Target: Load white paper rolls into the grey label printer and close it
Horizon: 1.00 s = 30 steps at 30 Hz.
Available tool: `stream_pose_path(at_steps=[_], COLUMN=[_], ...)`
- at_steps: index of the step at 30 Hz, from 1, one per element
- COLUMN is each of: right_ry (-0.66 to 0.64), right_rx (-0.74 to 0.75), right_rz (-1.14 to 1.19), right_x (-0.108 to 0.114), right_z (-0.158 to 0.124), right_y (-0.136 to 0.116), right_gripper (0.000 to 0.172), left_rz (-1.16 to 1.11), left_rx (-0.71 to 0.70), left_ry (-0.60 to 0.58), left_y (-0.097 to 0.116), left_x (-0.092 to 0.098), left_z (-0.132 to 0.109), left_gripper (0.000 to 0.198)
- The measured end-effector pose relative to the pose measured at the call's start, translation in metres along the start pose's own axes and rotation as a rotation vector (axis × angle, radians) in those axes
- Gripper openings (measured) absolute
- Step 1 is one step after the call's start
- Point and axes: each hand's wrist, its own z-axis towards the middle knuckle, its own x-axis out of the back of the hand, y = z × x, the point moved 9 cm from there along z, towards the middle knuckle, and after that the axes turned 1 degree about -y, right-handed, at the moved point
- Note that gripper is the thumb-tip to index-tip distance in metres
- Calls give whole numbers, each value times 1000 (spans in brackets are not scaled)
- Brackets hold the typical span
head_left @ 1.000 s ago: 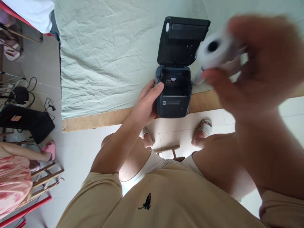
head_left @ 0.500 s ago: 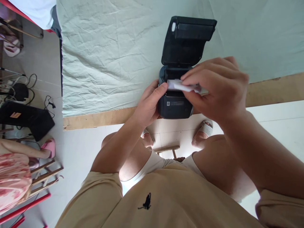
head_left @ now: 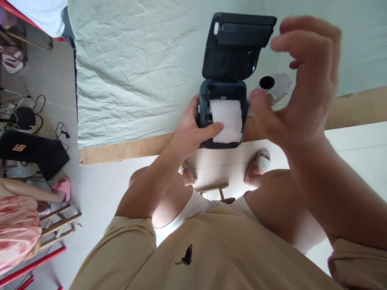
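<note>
A dark portable label printer (head_left: 203,90) is at the table's front edge, its black lid (head_left: 229,60) swung up and back. White paper (head_left: 228,112) comes out of its bay and lies over the front. My left hand (head_left: 193,131) grips the printer's left side, with the thumb pressing on the paper. To the right of the printer, my right hand (head_left: 308,80) is raised, fingers curved and apart from the thumb, holding nothing. Partly behind that thumb, a white paper piece with a round black patch (head_left: 267,83) lies on the cloth.
A wrinkled pale green cloth (head_left: 136,80) covers the table, with a bare wooden edge (head_left: 127,153) in front. At left on the floor are a black box-like item (head_left: 36,151), cables, and a wooden stool (head_left: 57,225) beside another person's leg (head_left: 33,189).
My right hand has let go of the white paper and moved up and right, its fingers opening. The paper now lies flat over the printer's front, under my left thumb.
</note>
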Motion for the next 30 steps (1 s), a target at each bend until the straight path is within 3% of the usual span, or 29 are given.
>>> stream_pose_path(at_steps=[3,5,8,9,13,16,19,24,28,30], right_ry=[-79,-8,141,132,-128,-300,-373,-390,-361,-358], right_rx=[-54,-115,-158,-181,-405,-582,-683,-704,-609,-578], right_rz=[60,118,186,226,422,535,600,596,584,562], right_x=[-6,2,16,15,-20,-47,-59,-62,-62,-63], right_z=[5,5,-1,-4,-24,-43,-54,-57,-54,-55], right_y=[8,11,9,8,21,34,42,48,49,50], right_gripper=[50,40,10,19,46,57,64,67,66,65], left_rz=[21,21,11,5,-48,-75,-42,-44,-81,-62], left_rx=[-40,-41,-32,-26,-13,38,90,100,136,148], left_ry=[-25,-18,-13,-18,-47,-29,-11,-12,-11,-4], left_y=[-3,-6,-7,-6,-3,-3,-3,4,8,9], left_x=[3,6,7,6,0,-4,-7,-12,-15,-16], left_z=[2,3,5,5,3,-1,-5,-7,-9,-10], left_gripper=[70,70,71,73,76,59,47,37,29,35])
